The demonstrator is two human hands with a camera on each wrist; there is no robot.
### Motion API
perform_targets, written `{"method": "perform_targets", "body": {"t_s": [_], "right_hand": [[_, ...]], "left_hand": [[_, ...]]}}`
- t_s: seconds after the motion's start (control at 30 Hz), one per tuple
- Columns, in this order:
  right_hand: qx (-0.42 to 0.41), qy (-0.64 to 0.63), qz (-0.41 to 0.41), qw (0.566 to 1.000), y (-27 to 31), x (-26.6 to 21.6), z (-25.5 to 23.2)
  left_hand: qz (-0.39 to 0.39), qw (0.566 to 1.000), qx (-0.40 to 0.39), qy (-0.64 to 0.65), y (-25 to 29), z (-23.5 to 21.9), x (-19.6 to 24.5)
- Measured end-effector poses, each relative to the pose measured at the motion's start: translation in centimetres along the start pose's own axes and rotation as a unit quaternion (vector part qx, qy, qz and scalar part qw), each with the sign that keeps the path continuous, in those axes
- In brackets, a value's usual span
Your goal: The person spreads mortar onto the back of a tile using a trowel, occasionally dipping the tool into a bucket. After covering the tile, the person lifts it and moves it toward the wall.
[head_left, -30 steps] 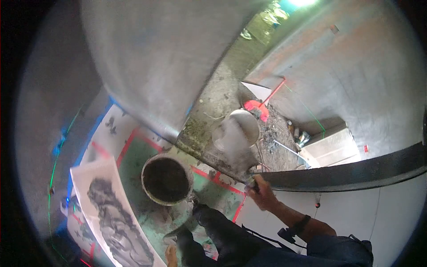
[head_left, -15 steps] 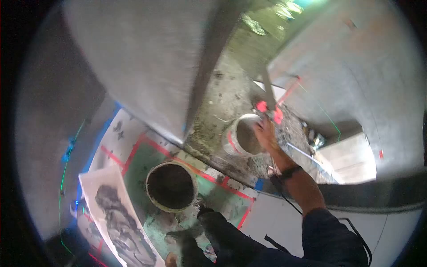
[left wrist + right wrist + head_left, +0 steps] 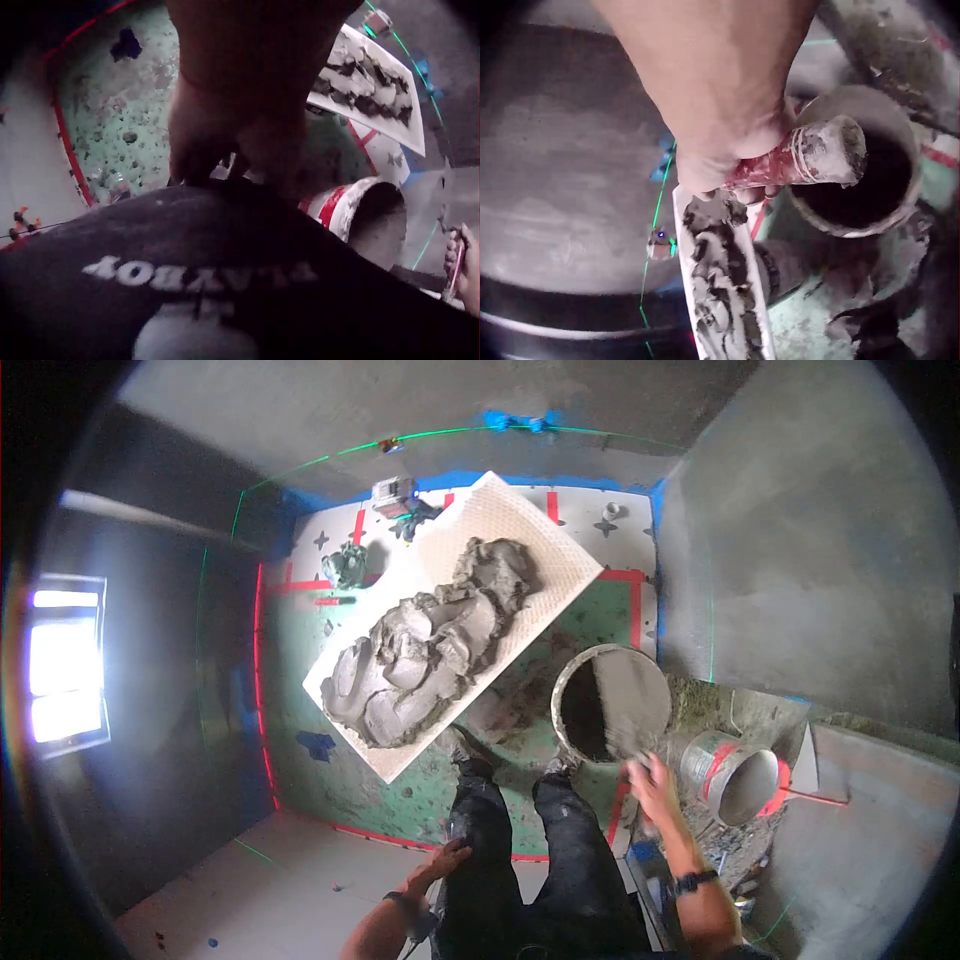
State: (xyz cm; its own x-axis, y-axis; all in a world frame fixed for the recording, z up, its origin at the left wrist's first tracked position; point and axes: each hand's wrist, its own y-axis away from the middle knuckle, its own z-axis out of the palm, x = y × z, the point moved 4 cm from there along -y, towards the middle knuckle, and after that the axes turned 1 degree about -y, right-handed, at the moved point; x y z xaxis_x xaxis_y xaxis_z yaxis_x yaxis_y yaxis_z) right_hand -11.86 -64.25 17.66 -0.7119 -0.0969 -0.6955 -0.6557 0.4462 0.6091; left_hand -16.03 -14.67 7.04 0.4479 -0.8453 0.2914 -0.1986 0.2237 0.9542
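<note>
My right hand grips a trowel by its red handle, which is smeared with mortar at the butt. The flat grey trowel blade, blurred, covers the right half of a bucket whose inside looks dark. My left hand rests on my left thigh with nothing in it; its fingers are in shadow in the left wrist view. Ahead of my feet lies a white panel with a patterned surface, bearing thick heaps of grey mortar.
A second, pale bucket with red tape leans at the right, beside a red-handled tool. A laser level and a crumpled green bag stand behind the panel. Grey walls enclose the green floor.
The head view has swung round toward the panel. My right hand, with the trowel, has moved from the pale bucket to the dark one.
</note>
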Motion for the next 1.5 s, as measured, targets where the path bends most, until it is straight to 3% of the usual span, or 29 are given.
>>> {"method": "perform_targets", "body": {"t_s": [0.03,0.07,0.1,0.17,0.23,0.27,0.33,0.4,0.47,0.5,0.53,0.57,0.63,0.67,0.7,0.73,0.83,0.87,0.9,0.93,1.0,1.07,1.13,1.2,1.27,1.33,1.4,1.47,1.5], "right_hand": [[-0.037,0.002,-0.049,0.998,-2.8,-2.0,3.6],[-0.077,0.003,-0.095,0.992,-5.3,-4.1,7.1],[-0.137,-0.028,-0.053,0.989,-7.3,-7.1,10.2],[-0.202,-0.095,0.022,0.975,-10.5,-12.2,16.4],[-0.207,-0.166,0.072,0.961,-12.8,-15.0,22.1],[-0.206,-0.201,0.091,0.953,-13.8,-15.3,25.3],[-0.199,-0.186,0.17,0.947,-13.4,-13.3,32.9],[-0.182,-0.03,0.129,0.974,-10.1,-10.4,39.7],[-0.219,0.016,0.126,0.967,-6.8,-9.3,42.7],[-0.211,0.022,0.129,0.969,-7.0,-9.1,42.4],[-0.217,0.233,-0.037,0.947,-7.7,-9.9,41.2],[-0.207,0.43,-0.195,0.857,-8.3,-10.6,39.8],[-0.189,0.596,-0.225,0.748,-14.7,-15.0,32.5],[-0.114,0.591,-0.272,0.751,-18.1,-15.5,28.9],[-0.049,0.639,-0.333,0.692,-21.2,-16.2,25.9],[-0.033,0.676,-0.323,0.661,-23.0,-18.5,23.5],[0.045,0.615,-0.355,0.702,-26.0,-19.3,19.9],[0.02,0.415,-0.216,0.883,-26.7,-17.4,20.3],[-0.004,0.176,-0.06,0.983,-26.9,-15.4,21.4],[0.014,0.025,0.037,0.999,-25.1,-14.1,23.9],[-0.058,-0.156,0.135,0.977,-20.0,-12.7,28.8],[-0.142,-0.211,0.203,0.946,-14.0,-10.1,33.7],[-0.18,-0.183,0.217,0.942,-9.6,-10.0,36.8],[-0.262,-0.003,0.123,0.957,-8.8,-8.3,38.6],[-0.245,0.24,-0.132,0.93,-10.2,-8.4,38.2],[-0.281,0.461,-0.176,0.823,-12.3,-15.1,34.6],[-0.259,0.591,-0.203,0.737,-17.7,-16.0,30.3],[-0.15,0.631,-0.211,0.731,-23.3,-18.1,24.3],[-0.077,0.614,-0.226,0.752,-26.0,-18.9,20.8]], "left_hand": [[-0.024,0.997,-0.005,0.07,0.4,-1.1,0.7],[-0.026,0.996,-0.007,0.082,-1.4,-1.2,-3.0],[0.133,0.98,0.049,0.141,-4.6,-2.0,-7.6],[0.285,0.93,0.108,0.203,-5.0,-4.5,-9.9],[0.011,0.931,0.178,0.318,-3.8,-9.8,-8.2],[0.013,0.93,0.173,0.324,-4.5,-11.5,-8.5],[-0.005,0.889,0.281,0.362,-4.9,-15.0,-11.3],[-0.017,0.878,0.307,0.367,-7.3,-17.4,-14.4],[-0.025,0.867,0.336,0.368,-8.8,-18.7,-15.3],[-0.03,0.864,0.332,0.377,-9.5,-19.2,-15.1],[-0.032,0.862,0.329,0.385,-10.3,-19.8,-14.3],[-0.031,0.86,0.324,0.392,-11.2,-20.4,-13.4],[-0.032,0.86,0.305,0.407,-13.6,-20.7,-11.4],[-0.039,0.858,0.304,0.412,-14.1,-20.7,-11.2],[-0.039,0.859,0.301,0.414,-14.5,-20.7,-11.1],[-0.052,0.856,0.309,0.411,-14.9,-20.6,-11.1],[-0.077,0.848,0.3,0.43,-15.4,-20.0,-11.7],[-0.086,0.837,0.288,0.457,-15.4,-19.9,-12.0],[-0.088,0.838,0.288,0.455,-15.4,-20.0,-12.4],[-0.051,0.823,0.277,0.493,-15.6,-20.0,-12.6],[-0.005,0.804,0.265,0.532,-17.2,-20.1,-13.4],[-0.007,0.767,0.191,0.613,-18.4,-19.2,-14.9],[-0.047,0.769,0.208,0.603,-17.3,-19.5,-13.6],[-0.085,0.769,0.227,0.591,-16.4,-20.2,-12.4],[-0.028,0.782,0.199,0.59,-15.5,-20.5,-11.5],[-0.043,0.788,0.203,0.58,-13.8,-21.6,-9.4],[-0.054,0.792,0.205,0.573,-13.8,-21.3,-8.8],[-0.049,0.802,0.229,0.55,-15.5,-21.0,-11.1],[-0.005,0.813,0.233,0.534,-16.4,-20.6,-12.6]]}}
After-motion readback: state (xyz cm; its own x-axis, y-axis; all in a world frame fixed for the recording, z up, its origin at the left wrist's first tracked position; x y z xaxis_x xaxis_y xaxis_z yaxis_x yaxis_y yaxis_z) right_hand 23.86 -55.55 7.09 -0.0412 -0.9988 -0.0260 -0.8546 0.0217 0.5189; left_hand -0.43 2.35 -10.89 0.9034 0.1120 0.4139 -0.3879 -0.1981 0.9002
